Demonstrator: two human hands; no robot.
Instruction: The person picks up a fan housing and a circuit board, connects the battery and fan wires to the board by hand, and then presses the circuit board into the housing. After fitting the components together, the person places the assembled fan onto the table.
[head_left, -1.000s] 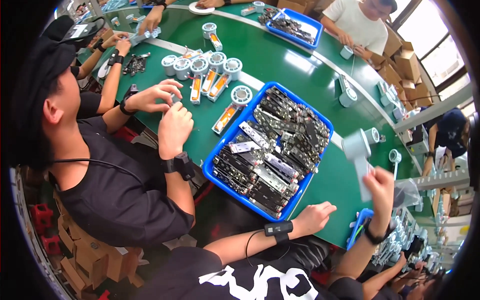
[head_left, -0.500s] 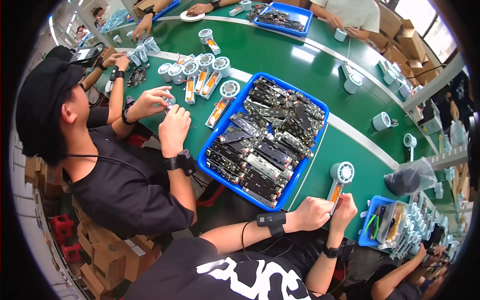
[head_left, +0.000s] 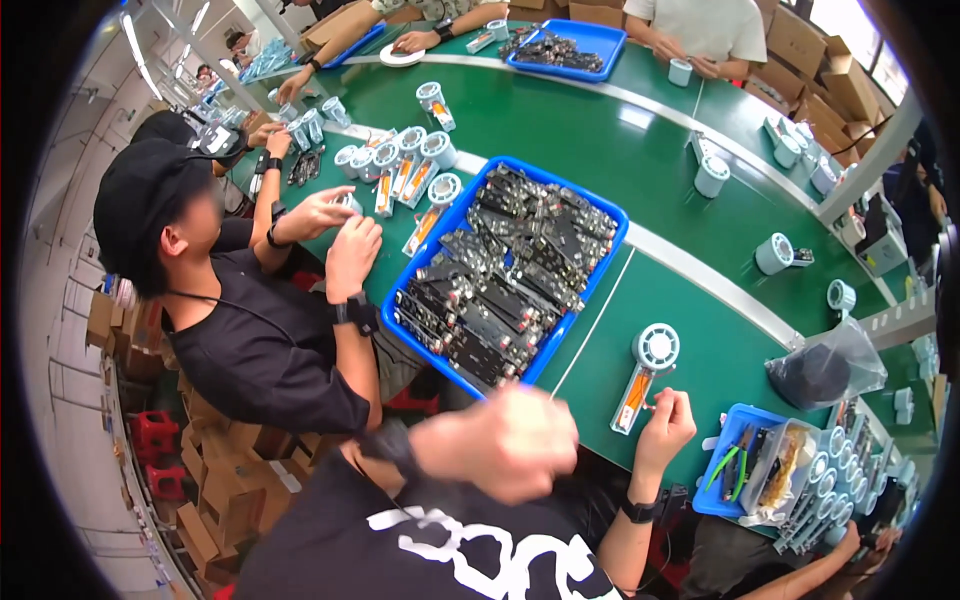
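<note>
A pale blue handheld fan [head_left: 657, 347] with a round grilled head lies on the green table in front of me, its opened handle showing an orange-labelled battery. Beside that handle is my right hand [head_left: 668, 430], fingers curled in a pinch; what they hold, if anything, is too small to make out. My left hand [head_left: 510, 442] is smeared by motion in front of my chest, near the front corner of a blue tray [head_left: 622, 232]. Piled in the tray are many black circuit boards [head_left: 500, 265].
Right of me stands a small blue bin [head_left: 728, 412] with green-handled pliers [head_left: 740, 470], beside several fan parts [head_left: 825, 480]. A dark-filled plastic bag [head_left: 815, 365] lies behind it. At my left a co-worker [head_left: 270, 330] handles a fan part, near more fans [head_left: 410, 150].
My left hand has left the fan's handle and moved left toward my body. The right hand stays by the fan, now at the side of its handle. The view has shifted somewhat.
</note>
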